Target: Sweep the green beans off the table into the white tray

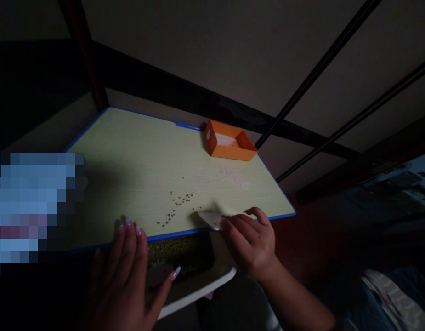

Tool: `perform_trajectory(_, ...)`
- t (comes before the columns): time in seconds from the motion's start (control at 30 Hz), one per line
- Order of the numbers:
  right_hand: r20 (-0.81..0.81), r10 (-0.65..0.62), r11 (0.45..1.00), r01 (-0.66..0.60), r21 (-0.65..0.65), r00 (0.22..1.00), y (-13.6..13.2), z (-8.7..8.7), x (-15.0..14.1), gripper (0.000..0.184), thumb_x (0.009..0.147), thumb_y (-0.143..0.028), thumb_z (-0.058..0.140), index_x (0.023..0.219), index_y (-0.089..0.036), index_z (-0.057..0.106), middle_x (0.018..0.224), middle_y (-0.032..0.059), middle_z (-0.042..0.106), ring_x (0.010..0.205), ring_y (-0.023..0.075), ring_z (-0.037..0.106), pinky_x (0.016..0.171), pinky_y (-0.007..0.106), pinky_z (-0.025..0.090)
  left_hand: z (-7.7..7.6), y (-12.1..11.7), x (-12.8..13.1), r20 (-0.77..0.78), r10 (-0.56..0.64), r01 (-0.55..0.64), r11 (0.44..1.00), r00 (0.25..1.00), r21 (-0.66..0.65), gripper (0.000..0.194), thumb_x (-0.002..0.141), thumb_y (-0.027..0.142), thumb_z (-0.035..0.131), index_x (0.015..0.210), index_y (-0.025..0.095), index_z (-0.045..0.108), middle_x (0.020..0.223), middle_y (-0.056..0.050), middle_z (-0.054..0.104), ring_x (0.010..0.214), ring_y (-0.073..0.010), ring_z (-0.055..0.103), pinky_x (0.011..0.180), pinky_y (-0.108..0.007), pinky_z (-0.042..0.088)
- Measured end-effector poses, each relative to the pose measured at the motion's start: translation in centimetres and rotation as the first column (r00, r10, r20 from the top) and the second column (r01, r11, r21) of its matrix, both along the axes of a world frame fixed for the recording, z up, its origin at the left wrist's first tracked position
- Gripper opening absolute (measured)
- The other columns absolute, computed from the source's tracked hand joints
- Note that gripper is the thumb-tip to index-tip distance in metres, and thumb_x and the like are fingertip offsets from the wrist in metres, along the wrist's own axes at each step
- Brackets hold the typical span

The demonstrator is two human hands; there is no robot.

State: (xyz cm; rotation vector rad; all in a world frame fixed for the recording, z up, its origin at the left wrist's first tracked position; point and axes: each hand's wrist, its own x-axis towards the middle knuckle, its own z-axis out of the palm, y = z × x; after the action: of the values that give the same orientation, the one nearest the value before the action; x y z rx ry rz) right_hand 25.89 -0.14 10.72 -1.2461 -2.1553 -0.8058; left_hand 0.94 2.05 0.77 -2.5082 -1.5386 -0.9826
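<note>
My right hand [250, 241] pinches a small white card [210, 219] at the near edge of a pale table with a blue rim [129, 151]. Several small dark green beans [178, 204] lie scattered on the table just left of the card. My left hand [126, 271] has its fingers stretched flat, fingertips on the table's near edge, the thumb over a white tray [198, 287] held below the edge. That tray holds a heap of green beans [178, 255]. A faint patch of white grains [235, 177] lies farther back.
An orange box [229, 142] with white grains inside stands at the table's far right corner. Dark rails cross the wall behind. A blurred-out blue area covers the left. Patterned fabric lies at the lower right.
</note>
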Motion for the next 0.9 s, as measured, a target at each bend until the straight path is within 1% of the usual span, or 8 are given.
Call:
perform_trajectory(0.1, -0.009, -0.005, 1.0, 0.005, 0.002, 1.0, -0.1, 0.2, 0.1, 0.014, 0.101, -0.011, 0.053, 0.103, -0.015, 0.066, 0.085, 0.0056, 0.08, 0.071, 0.0164, 0.069, 0.074, 0.039, 0.044, 0.0, 0.0, 0.1, 0.002, -0.001, 0.001, 1.0, 1.0, 0.013, 0.087, 0.089, 0.051, 0.045, 0.161, 0.021, 0.006, 0.167, -0.022, 0.034, 0.156, -0.0435, 0.032, 0.109, -0.079, 0.044)
perform_trajectory(0.2, -0.003, -0.05, 0.998, 0.05, 0.025, 0.999, 0.4, 0.2, 0.2, 0.011, 0.1, -0.012, 0.055, 0.099, -0.016, 0.066, 0.082, 0.0043, 0.08, 0.067, 0.0158, 0.068, 0.074, 0.038, 0.043, 0.1, -0.1, 0.1, 0.002, 0.001, -0.001, 1.0, 1.0, 0.012, 0.086, 0.089, 0.05, 0.045, 0.161, 0.021, 0.007, 0.167, -0.023, 0.035, 0.156, -0.0428, 0.032, 0.109, -0.079, 0.045)
perform_trajectory(0.27, 0.004, -0.057, 0.998, 0.057, 0.03, 0.998, 0.9, 0.2, 0.1, 0.011, 0.1, -0.012, 0.056, 0.097, -0.017, 0.066, 0.08, 0.0037, 0.079, 0.066, 0.0156, 0.068, 0.074, 0.038, 0.043, 0.1, -0.1, 0.1, 0.006, 0.002, -0.003, 1.0, 1.0, 0.015, 0.086, 0.089, 0.05, 0.045, 0.161, 0.021, 0.007, 0.165, -0.023, 0.037, 0.156, -0.043, 0.033, 0.108, -0.079, 0.045)
perform_trajectory(0.43, 0.008, -0.034, 0.999, 0.034, 0.005, 0.999, 0.7, 0.1, -0.2, 0.014, 0.103, -0.013, 0.052, 0.099, -0.016, 0.065, 0.08, 0.004, 0.079, 0.068, 0.0154, 0.067, 0.075, 0.039, 0.043, -0.1, 0.0, 0.0, -0.001, 0.001, -0.001, 1.0, 1.0, 0.02, 0.086, 0.09, 0.051, 0.045, 0.161, 0.021, 0.008, 0.165, -0.023, 0.039, 0.154, -0.0423, 0.036, 0.107, -0.078, 0.047)
perform_trajectory(0.6, 0.008, -0.011, 0.999, 0.011, 0.045, 1.0, 0.0, 0.4, -0.1, 0.014, 0.103, -0.014, 0.051, 0.102, -0.016, 0.065, 0.084, 0.0047, 0.08, 0.071, 0.0159, 0.069, 0.078, 0.039, 0.043, -0.2, 0.2, 0.1, -0.016, 0.007, -0.007, 1.0, 1.0, 0.029, 0.087, 0.089, 0.053, 0.042, 0.161, 0.02, 0.006, 0.166, -0.023, 0.037, 0.155, -0.0424, 0.034, 0.108, -0.078, 0.046)
perform_trajectory(0.73, 0.013, -0.018, 0.999, 0.018, 0.03, 1.0, -0.1, 0.5, 0.0, 0.015, 0.104, -0.014, 0.05, 0.102, -0.016, 0.065, 0.083, 0.004, 0.08, 0.07, 0.0152, 0.07, 0.079, 0.038, 0.043, 0.0, 0.1, 0.1, -0.026, 0.0, 0.001, 0.999, 1.0, 0.033, 0.086, 0.089, 0.052, 0.043, 0.161, 0.019, 0.007, 0.166, -0.023, 0.036, 0.155, -0.0443, 0.034, 0.108, -0.079, 0.045)
perform_trajectory(0.83, 0.021, 0.019, 1.0, -0.019, 0.019, 1.0, -0.3, 0.5, 0.0, 0.017, 0.103, -0.012, 0.048, 0.102, -0.014, 0.065, 0.085, 0.006, 0.08, 0.073, 0.0164, 0.071, 0.08, 0.039, 0.044, 0.0, -0.1, 0.0, -0.03, 0.0, 0.002, 0.999, 1.0, 0.045, 0.086, 0.09, 0.051, 0.042, 0.161, 0.017, 0.007, 0.166, -0.025, 0.035, 0.154, -0.0457, 0.034, 0.108, -0.08, 0.043)
perform_trajectory(0.9, 0.017, 0.037, 0.999, -0.038, 0.013, 0.999, -0.5, 0.5, 0.1, 0.018, 0.103, -0.011, 0.048, 0.102, -0.013, 0.066, 0.087, 0.0072, 0.081, 0.075, 0.0174, 0.072, 0.082, 0.04, 0.044, 0.0, -0.1, 0.0, -0.026, 0.001, 0.0, 0.999, 1.0, 0.041, 0.085, 0.09, 0.052, 0.041, 0.161, 0.017, 0.007, 0.167, -0.024, 0.034, 0.155, -0.045, 0.033, 0.11, -0.079, 0.042)
